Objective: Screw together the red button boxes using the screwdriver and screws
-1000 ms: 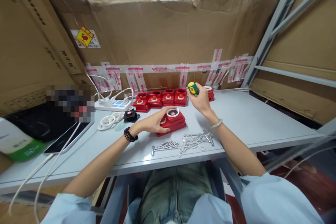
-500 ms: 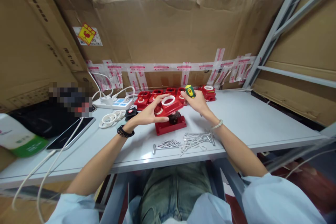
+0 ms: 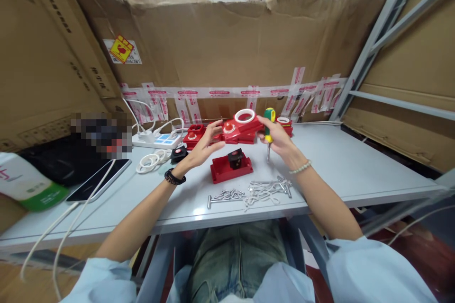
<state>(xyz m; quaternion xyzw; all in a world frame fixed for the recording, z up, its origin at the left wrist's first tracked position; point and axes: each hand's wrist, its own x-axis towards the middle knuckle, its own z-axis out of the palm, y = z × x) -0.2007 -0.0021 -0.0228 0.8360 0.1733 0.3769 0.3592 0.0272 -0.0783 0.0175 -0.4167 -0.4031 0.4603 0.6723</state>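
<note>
My right hand (image 3: 279, 138) is closed around a green-and-yellow screwdriver (image 3: 270, 125), its shaft pointing down. The same hand pinches the right end of a red housing cover (image 3: 241, 129), which has a white ring (image 3: 245, 115) set in its top and is raised and slightly tilted. Just left of the cover, my left hand (image 3: 202, 148) has thumb and fingers apart and holds nothing. Below, a red open box base (image 3: 227, 173) rests on the table with a black block-shaped part (image 3: 235, 158) standing in it.
Loose screws (image 3: 229, 195) and a pile of silvery small parts (image 3: 265, 191) lie near the front edge. Several red housings (image 3: 194, 135) line the back. White rings (image 3: 148, 163), a black part (image 3: 178, 154), a power strip (image 3: 158, 139) and a phone (image 3: 99, 181) are at left.
The red cover has come up off the base and moved right and away, now in my right hand. My left hand has let go of it. The screwdriver has swung to point downward.
</note>
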